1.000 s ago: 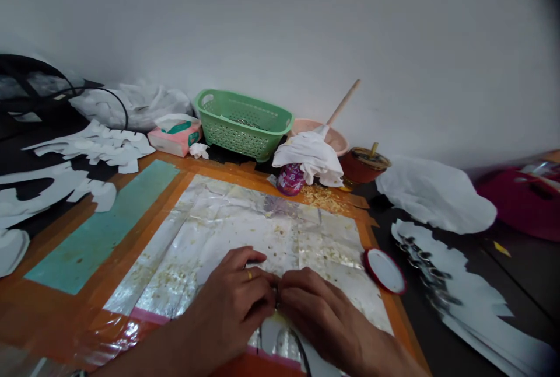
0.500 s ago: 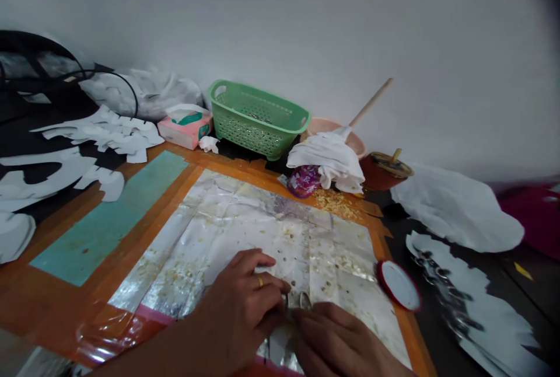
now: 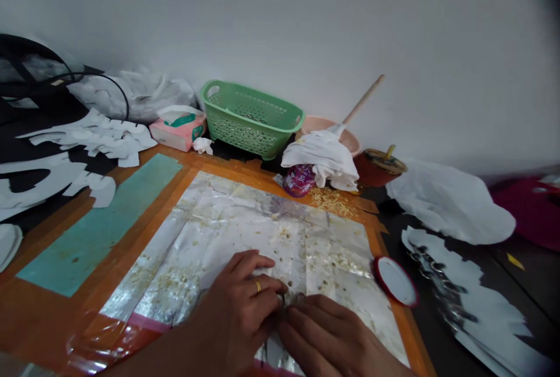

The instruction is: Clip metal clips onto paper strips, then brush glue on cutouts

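Metal hardware (image 3: 289,299), too small to identify, sits between the left hand (image 3: 231,318) and the right hand (image 3: 324,336), both curled around it above crumpled foil (image 3: 245,231) on the orange desk (image 3: 52,313). It looks hard, light and slippery, so a fingertip pinch at its edges seems safest. Fingers hide whether either grip actually holds it.
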{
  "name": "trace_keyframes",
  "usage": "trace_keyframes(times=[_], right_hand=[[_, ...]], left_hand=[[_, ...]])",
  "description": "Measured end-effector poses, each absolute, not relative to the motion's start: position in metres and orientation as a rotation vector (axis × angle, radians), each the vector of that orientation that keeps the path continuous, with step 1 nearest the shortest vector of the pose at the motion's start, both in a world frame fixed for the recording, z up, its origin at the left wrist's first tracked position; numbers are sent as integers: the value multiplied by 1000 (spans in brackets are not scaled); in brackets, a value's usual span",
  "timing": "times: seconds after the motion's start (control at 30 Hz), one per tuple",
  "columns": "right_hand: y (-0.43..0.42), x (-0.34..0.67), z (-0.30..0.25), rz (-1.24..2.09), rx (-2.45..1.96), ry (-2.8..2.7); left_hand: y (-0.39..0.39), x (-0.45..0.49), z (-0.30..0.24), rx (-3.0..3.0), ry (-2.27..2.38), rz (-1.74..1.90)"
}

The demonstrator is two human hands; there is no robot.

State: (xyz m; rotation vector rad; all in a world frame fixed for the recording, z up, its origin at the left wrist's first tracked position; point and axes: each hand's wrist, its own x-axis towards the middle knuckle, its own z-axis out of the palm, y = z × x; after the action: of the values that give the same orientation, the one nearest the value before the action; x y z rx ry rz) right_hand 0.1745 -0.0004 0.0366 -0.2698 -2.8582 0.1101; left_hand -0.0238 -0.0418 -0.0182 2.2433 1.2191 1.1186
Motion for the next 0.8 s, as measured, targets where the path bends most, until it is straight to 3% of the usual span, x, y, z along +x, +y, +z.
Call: trace_keyframes(times=[0.3, 0.57, 0.8], right_hand=[[2, 186, 25, 198, -244, -2817], [3, 199, 18, 440, -329, -2839], [8, 203, 15, 440, -222, -2791]], left_hand=[[-43, -25, -22, 2209, 1195, 1167], [-43, -25, -4, 2252, 1156, 1078], [-39, -32, -2, 2152, 1131, 897]])
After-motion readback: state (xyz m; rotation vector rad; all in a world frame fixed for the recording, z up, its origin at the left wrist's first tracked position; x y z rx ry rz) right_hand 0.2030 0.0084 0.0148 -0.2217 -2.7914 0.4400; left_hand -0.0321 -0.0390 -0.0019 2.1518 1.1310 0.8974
